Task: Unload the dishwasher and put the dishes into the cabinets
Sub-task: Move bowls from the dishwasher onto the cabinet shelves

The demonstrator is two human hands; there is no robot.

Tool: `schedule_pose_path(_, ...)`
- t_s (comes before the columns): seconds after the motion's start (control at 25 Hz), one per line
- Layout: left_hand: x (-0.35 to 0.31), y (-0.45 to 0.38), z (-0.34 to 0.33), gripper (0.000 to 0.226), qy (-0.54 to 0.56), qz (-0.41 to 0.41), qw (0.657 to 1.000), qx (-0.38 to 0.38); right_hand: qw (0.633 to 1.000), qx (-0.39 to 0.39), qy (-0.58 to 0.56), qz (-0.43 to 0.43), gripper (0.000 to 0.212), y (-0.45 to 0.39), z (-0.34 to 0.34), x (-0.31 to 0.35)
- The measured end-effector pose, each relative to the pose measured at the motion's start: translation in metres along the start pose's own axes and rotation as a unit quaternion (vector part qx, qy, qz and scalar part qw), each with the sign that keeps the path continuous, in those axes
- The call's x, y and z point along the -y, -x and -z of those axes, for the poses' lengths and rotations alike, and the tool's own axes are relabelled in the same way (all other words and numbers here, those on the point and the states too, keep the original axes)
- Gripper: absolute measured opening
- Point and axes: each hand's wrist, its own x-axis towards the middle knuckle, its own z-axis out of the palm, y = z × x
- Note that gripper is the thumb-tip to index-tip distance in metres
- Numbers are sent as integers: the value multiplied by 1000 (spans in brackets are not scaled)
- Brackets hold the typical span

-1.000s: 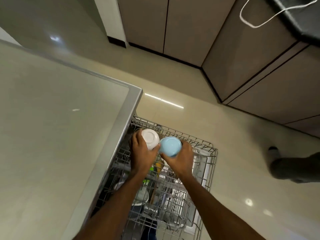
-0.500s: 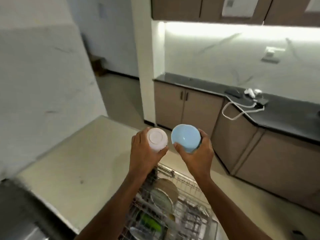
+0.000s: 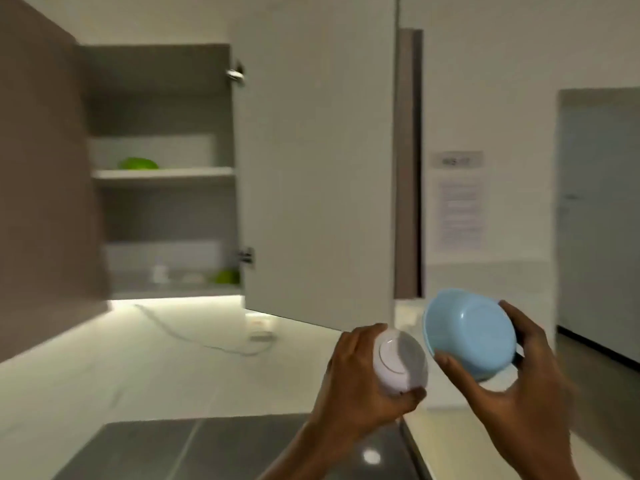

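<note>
My left hand (image 3: 356, 379) grips a small white bowl (image 3: 398, 362), its base turned toward the camera. A light blue bowl (image 3: 471, 334) sits in my right hand (image 3: 512, 393), fingers curled round its rim and tilted so its underside faces me. Both bowls are held side by side at chest height, low right in the head view. Up to the left stands an open wall cabinet (image 3: 162, 171) with its door (image 3: 318, 161) swung out. The dishwasher is out of view.
A green dish (image 3: 138, 163) lies on the cabinet's upper shelf; another green item (image 3: 227, 276) and small white things sit on the lower one. A white cable (image 3: 194, 337) trails across the backsplash. The dark countertop (image 3: 214, 448) runs below my hands. A doorway (image 3: 599, 223) is at right.
I lifted both bowls out of the dishwasher rack, then turned and raised my view from the rack and lower cabinets to the open wall cabinet. Both hands still hold their bowls.
</note>
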Motion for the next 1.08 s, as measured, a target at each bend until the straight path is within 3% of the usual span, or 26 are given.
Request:
schedule_pose_path(0.32, 119, -94, 266, 88, -127, 88, 978, -140, 975, 130, -139, 115, 101, -50, -202, 133)
schedule_pose_path(0.48, 190, -195, 343, 89, -157, 95, 967, -179, 960, 172, -79, 206, 100, -127, -310, 187)
schedule_pose_path(0.64, 261, -300, 382, 108, -222, 104, 950, -192, 953, 162, 1, 255, 99, -228, -415, 237)
schedule_pose_path(0.76, 312, -355, 394, 97, -222, 154, 949, -165, 950, 170, 52, 257, 92, -282, -481, 260)
schedule_pose_path(0.84, 343, -382, 399, 87, -234, 168, 947, -146, 951, 185, 75, 238, 85, -309, -522, 267)
schedule_pose_path(1.08, 402, -429, 394, 89, -272, 191, 938, -99, 945, 238, 195, 112, 72, -352, -606, 248)
